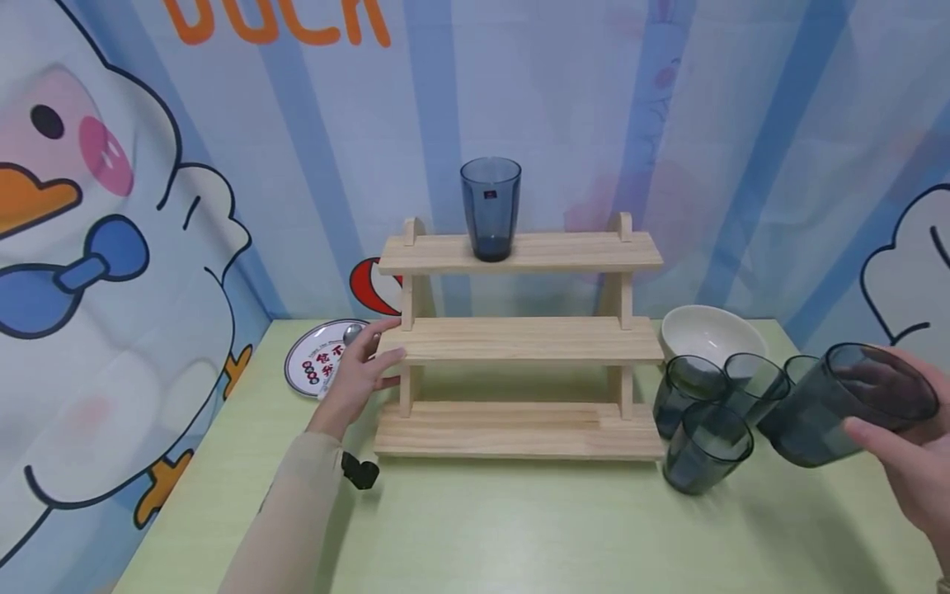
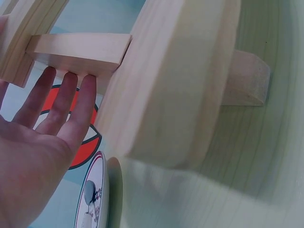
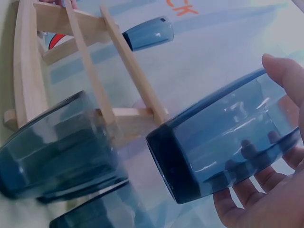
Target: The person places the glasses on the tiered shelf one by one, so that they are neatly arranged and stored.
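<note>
A three-tier wooden rack (image 1: 519, 340) stands on the table. My left hand (image 1: 358, 384) grips the left end of its middle board, thumb in front; in the left wrist view, three fingertips (image 2: 89, 81) touch the upright below that board. My right hand (image 1: 909, 462) holds a blue-tinted glass (image 1: 816, 417), tilted with its rim toward the right, fingers (image 3: 270, 179) underneath and thumb on the other side. Several similar glasses (image 1: 705, 462) stand below and left of the held one, beside the rack. Another glass (image 1: 491, 210) stands upright on the top board, left of centre.
A white plate (image 1: 300, 367) with a spoon (image 1: 352, 333) on it lies behind my left hand. At the back right sits a white bowl (image 1: 712, 330), behind the glasses. A printed curtain (image 1: 534, 99) hangs behind the table (image 1: 519, 528).
</note>
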`<state>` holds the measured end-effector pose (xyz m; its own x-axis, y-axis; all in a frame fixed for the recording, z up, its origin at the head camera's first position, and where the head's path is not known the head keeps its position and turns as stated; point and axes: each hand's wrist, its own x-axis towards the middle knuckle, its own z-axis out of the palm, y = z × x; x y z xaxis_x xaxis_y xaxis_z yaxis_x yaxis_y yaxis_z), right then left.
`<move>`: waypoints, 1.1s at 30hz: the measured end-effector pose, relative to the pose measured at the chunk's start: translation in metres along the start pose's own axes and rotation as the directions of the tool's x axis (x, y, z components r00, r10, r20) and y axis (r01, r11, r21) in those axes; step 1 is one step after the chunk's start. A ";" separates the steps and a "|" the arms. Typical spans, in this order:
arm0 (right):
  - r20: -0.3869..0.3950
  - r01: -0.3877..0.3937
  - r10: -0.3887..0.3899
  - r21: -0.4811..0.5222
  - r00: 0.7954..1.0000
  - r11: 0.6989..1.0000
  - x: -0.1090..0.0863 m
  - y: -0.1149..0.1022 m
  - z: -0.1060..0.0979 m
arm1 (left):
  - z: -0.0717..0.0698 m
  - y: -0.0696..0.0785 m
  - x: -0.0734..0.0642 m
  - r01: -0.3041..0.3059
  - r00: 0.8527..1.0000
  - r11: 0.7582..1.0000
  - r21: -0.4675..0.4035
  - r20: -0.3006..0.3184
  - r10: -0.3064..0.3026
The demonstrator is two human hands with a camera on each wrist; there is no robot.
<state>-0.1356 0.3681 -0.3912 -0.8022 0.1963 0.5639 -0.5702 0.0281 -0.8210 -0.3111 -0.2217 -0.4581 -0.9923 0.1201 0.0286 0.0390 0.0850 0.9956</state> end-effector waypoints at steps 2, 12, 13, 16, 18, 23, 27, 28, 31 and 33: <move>0.017 -0.002 0.002 -0.028 1.000 1.000 0.008 -0.004 0.007 | 0.000 0.000 0.000 -0.002 1.000 1.000 0.002 0.002 0.002; 0.154 -0.080 0.112 -0.202 0.982 0.976 0.048 -0.018 0.052 | 0.001 0.001 0.000 -0.008 1.000 1.000 0.004 0.003 0.008; 0.162 -0.090 0.126 -0.209 0.979 0.974 0.052 -0.019 0.056 | 0.002 0.001 0.000 -0.010 1.000 1.000 0.003 0.005 0.010; 0.175 -0.116 0.172 -0.290 0.970 0.950 0.064 -0.023 0.070 | 0.002 0.000 0.001 -0.013 1.000 1.000 0.005 0.009 0.013; 0.177 -0.130 0.195 -0.324 0.965 0.937 0.072 -0.026 0.078 | 0.002 0.000 0.001 -0.016 1.000 1.000 0.005 0.012 0.016; 0.190 -0.189 0.240 -0.252 0.952 0.949 0.090 -0.034 0.093 | 0.002 0.000 0.001 -0.016 1.000 1.000 0.004 0.012 0.016; 0.203 -0.198 0.244 -0.224 0.948 0.954 0.105 -0.037 0.106 | 0.001 -0.001 0.002 -0.012 1.000 1.000 0.004 0.002 0.012; 0.207 -0.197 0.240 -0.211 0.948 0.957 0.109 -0.036 0.109 | 0.001 -0.001 0.002 -0.012 1.000 1.000 0.005 0.001 0.012; 0.206 -0.166 0.223 -0.263 0.953 0.951 0.120 -0.032 0.122 | 0.000 -0.001 0.001 -0.005 1.000 1.000 -0.001 -0.003 0.005; 0.210 -0.152 0.217 -0.287 0.953 0.946 0.126 -0.029 0.132 | 0.000 -0.001 0.001 -0.001 1.000 1.000 -0.006 -0.001 0.001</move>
<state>-0.2439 0.2627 -0.2844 -0.9257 -0.0131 0.3781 -0.3666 0.2778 -0.8879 -0.3120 -0.2221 -0.4591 -0.9925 0.1188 0.0294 0.0390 0.0792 0.9961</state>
